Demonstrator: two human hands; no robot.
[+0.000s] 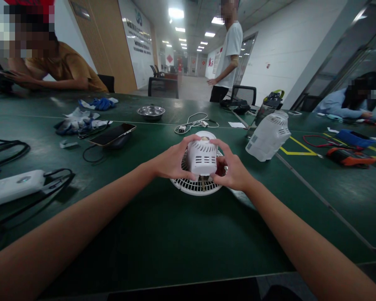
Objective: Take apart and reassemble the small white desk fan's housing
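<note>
Both my hands grip a white vented plastic motor cover (pixel 203 156), one on each side. It sits over the back of a white round fan grille (pixel 196 189) that lies on the green table. My left hand (pixel 174 161) curls round the cover's left side, thumb low and fingers at the top. On the right side, my right hand (pixel 233 167) holds it the same way, its lower fingers partly hidden behind the cover. A gap with a brownish part shows beneath the cover's near edge.
A metal bowl (pixel 151 112), a coiled white cable (pixel 196 123) and a translucent plastic container (pixel 268 136) lie beyond. Leftward are gloves (pixel 77 121), a phone (pixel 113 133) and a power strip (pixel 15 187). An orange-cased meter (pixel 351 157) lies right. Several people are around the table (pixel 163 246).
</note>
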